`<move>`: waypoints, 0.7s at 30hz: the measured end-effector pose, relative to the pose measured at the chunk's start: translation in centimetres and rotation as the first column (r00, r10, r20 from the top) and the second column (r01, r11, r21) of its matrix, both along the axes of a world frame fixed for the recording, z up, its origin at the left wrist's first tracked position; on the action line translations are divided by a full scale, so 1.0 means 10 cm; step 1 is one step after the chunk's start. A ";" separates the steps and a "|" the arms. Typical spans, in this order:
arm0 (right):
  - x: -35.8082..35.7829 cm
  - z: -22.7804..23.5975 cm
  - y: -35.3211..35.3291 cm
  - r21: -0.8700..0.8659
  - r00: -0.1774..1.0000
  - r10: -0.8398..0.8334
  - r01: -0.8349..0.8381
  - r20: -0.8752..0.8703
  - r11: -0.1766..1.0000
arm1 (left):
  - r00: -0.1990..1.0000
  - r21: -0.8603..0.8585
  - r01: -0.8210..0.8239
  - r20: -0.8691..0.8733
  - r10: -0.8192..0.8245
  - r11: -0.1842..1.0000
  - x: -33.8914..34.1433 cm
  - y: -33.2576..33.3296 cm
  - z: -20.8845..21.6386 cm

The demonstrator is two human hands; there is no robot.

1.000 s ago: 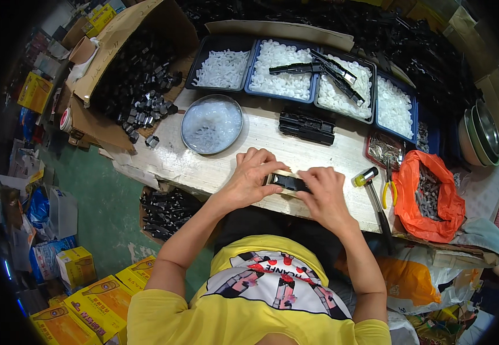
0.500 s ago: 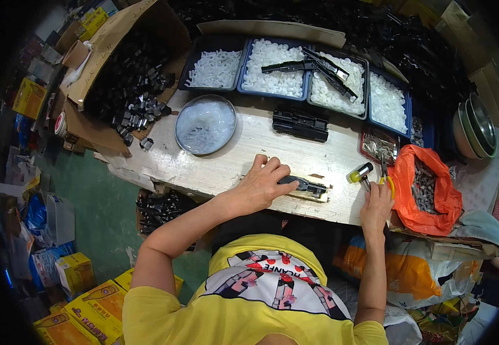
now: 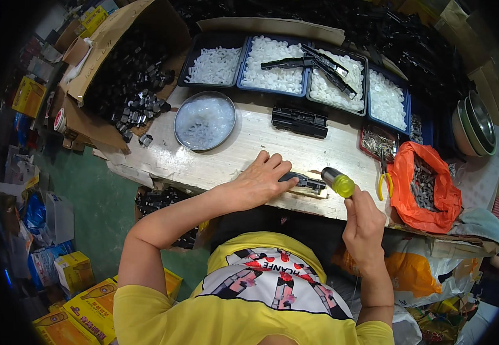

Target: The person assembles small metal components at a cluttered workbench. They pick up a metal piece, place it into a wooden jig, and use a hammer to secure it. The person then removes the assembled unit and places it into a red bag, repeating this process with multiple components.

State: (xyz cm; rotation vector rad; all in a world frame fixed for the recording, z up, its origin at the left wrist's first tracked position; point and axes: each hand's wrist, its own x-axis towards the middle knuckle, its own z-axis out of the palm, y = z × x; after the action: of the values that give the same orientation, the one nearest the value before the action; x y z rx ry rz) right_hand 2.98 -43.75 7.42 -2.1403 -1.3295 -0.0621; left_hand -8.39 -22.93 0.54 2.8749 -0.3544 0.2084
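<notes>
My left hand (image 3: 262, 183) holds down a black plastic part (image 3: 307, 181) near the table's front edge, its fingers closed over the part's left end. Under the part there is a pale block (image 3: 318, 194), mostly covered. In my right hand (image 3: 364, 223) is a small mallet (image 3: 338, 181) with a yellow see-through face and a dark far end. The mallet head is raised just right of the black part and apart from it. Yellow-handled pliers (image 3: 385, 183) lie to the right of the mallet. Another group of black parts (image 3: 299, 122) lies farther back.
Trays of small white pieces (image 3: 275, 66) line the back, with black parts across two of them. A round dish (image 3: 205, 122) stands left of centre, beside a carton (image 3: 102, 69) of dark pieces. An orange bag (image 3: 402, 192) of metal pieces and a red box (image 3: 378, 142) of pins sit right.
My right hand has picked up the mallet from beside the pliers and brought it left and up, next to the black part. My left hand stays on the part.
</notes>
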 end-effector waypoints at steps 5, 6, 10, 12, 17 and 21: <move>-0.01 -0.31 0.01 -0.353 0.998 0.020 0.002 0.059 0.936 | 1.000 -0.003 0.020 -0.012 -0.020 1.000 0.02 -0.03 0.04; -0.01 -0.24 0.00 -0.274 0.998 0.011 0.007 0.065 0.962 | 1.000 -0.007 0.024 -0.007 -0.024 1.000 0.02 -0.03 0.04; -0.03 -0.33 0.06 -0.290 0.996 0.009 0.019 0.094 0.957 | 1.000 -0.026 0.016 -0.019 -0.017 1.000 0.06 -0.02 0.06; -0.02 -0.37 0.07 -0.410 0.995 0.016 0.026 0.099 0.912 | 1.000 0.021 -0.026 0.016 0.025 0.999 0.03 -0.06 0.06; 0.05 -0.30 0.08 -0.474 0.999 0.030 -0.007 0.043 0.880 | 0.996 -0.135 -0.087 -0.010 0.087 0.987 0.04 -0.02 -0.01; 0.11 -0.22 0.08 -0.322 0.999 0.049 -0.052 -0.018 0.945 | 0.978 -0.264 -0.203 -0.096 0.184 0.943 0.08 0.01 0.00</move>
State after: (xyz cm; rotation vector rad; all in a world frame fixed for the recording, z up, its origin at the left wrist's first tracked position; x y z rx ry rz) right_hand 4.08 -42.98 5.26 -2.3680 -1.4706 0.2004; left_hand -7.59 -22.86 0.55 2.6325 -0.0246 0.1750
